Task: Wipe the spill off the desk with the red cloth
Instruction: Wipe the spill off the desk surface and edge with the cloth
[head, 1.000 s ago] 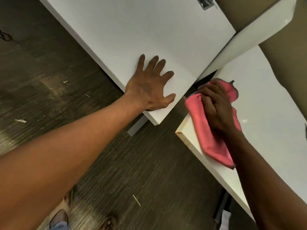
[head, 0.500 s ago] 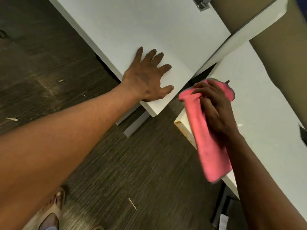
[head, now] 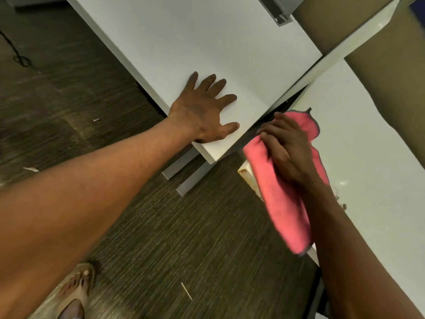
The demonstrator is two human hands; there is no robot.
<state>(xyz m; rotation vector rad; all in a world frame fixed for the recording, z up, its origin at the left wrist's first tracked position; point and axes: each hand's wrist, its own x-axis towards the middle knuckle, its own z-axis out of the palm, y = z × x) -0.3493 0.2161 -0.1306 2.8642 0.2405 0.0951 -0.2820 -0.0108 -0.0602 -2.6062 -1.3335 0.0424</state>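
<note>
My right hand [head: 285,150] grips the red cloth [head: 282,203] at the near corner of the white desk [head: 372,157] on the right. Part of the cloth lies on the desk top under my hand, and a long fold hangs down over the desk's front edge. A brownish stain [head: 245,172] shows on the desk's corner edge beside the cloth. A few small specks [head: 340,199] sit on the desk top by my wrist. My left hand [head: 204,111] rests flat, fingers spread, on the corner of a second white desk [head: 195,38] to the left.
A white divider panel [head: 345,40] runs between the two desks, with a tan wall [head: 395,88] behind. Grey desk legs [head: 184,171] stand under the left desk. Dark carpet [head: 161,238] with scraps covers the floor; a sandalled foot [head: 73,293] is at the bottom left.
My right hand has drawn the cloth toward the desk's corner and off the edge, so a longer fold hangs below the desk. My left hand stays planted on the left desk.
</note>
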